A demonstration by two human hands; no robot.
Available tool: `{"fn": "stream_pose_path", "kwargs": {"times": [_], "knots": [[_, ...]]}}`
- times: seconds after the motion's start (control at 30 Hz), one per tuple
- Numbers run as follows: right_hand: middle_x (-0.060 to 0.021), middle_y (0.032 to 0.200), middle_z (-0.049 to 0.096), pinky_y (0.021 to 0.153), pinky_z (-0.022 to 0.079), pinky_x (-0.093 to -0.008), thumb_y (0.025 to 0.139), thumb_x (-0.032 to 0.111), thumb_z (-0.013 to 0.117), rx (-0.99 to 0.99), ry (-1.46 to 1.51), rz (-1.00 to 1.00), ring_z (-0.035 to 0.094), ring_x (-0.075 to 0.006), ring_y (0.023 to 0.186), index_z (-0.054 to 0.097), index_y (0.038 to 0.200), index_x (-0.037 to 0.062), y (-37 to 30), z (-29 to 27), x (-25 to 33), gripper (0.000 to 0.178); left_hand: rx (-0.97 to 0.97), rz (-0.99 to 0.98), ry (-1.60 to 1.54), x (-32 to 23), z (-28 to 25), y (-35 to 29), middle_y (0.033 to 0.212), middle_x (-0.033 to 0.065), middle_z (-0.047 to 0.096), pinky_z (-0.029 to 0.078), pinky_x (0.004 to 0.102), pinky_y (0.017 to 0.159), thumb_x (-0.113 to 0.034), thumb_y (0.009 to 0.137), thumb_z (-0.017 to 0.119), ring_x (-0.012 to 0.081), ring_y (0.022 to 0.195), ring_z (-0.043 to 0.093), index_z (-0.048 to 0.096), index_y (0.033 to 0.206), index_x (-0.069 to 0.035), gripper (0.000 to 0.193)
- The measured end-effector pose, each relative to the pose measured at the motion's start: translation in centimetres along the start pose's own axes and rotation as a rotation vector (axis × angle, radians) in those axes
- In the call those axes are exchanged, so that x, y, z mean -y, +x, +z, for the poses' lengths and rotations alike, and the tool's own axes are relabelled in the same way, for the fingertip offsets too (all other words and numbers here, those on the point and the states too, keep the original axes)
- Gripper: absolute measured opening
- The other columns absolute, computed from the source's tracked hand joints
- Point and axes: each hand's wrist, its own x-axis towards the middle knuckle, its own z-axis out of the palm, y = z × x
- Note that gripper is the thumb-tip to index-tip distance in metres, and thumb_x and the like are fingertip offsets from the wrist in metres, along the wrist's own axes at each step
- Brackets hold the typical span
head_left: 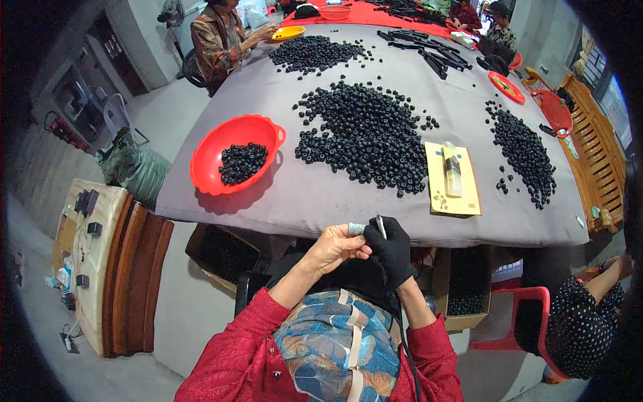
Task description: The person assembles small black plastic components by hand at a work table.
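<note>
Seen from above, at the near edge of a grey-covered table [321, 194]. Left hand [337, 246], bare, closed with narrowed fingers around a small pale grey cylindrical piece [356, 228], held just beyond the fingertips. Right hand [390, 249], in a black glove, closed on a thin light-coloured tool [380, 226], its tip set against the piece. Both hands raised just short of the table edge, over the lap, touching one another at the work.

Progress, judged by the heaps: only a modest share done. Red bowl [236, 163] to the left holding a shallow layer of small black ring-shaped parts [241, 162], well under half full. Large central heap of the same black parts [367, 134] lying loose on the cloth, far bigger than the bowl's content, so most apparently left to handle. Further heaps at far centre [313, 52] and at right [526, 153], near other workers. Whether the bowl held finished or unfinished parts could not be told.

Yellow card [453, 178] just right of the central heap, with a pale slim bottle-like object [453, 169] lying on it. Open boxes of dark parts [465, 301] under the table edge. Other persons seated at the far left [218, 40], far right and near right [581, 321], with orange and red dishes nearby.
</note>
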Motion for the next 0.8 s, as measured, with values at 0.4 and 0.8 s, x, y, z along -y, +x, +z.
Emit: {"fn": "stream_pose_path", "kwargs": {"times": [0.4, 0.8], "knots": [[-0.0025, 0.071, 0.055, 0.057, 0.042, -0.0230, 0.077, 0.025, 0.061, 0.122, 0.163, 0.325, 0.050, -0.0081, 0.064, 0.056, 0.089, -0.0003, 0.4, -0.1, 0.8, 0.028, -0.002, 0.030, 0.133, 0.2, -0.2, -0.4, 0.078, 0.0091, 0.062, 0.053, 0.0263, 0.060, 0.000, 0.077, 0.060, 0.0152, 0.066, 0.061, 0.061, 0.090, 0.002, 0.013], [0.0029, 0.074, 0.051, 0.058, 0.039, -0.0203, 0.084, 0.021, 0.055, 0.151, 0.319, 0.396, 0.046, -0.0051, 0.065, 0.055, 0.091, 0.0045, 0.2, -0.1, 2.6, 0.018, -0.020, 0.040, 0.072, 0.2, -0.2, -0.6, 0.076, 0.0109, 0.062, 0.051, 0.0226, 0.050, -0.001, 0.078, 0.060, 0.0146, 0.060, 0.061, 0.060, 0.084, 0.002, 0.007]]}}
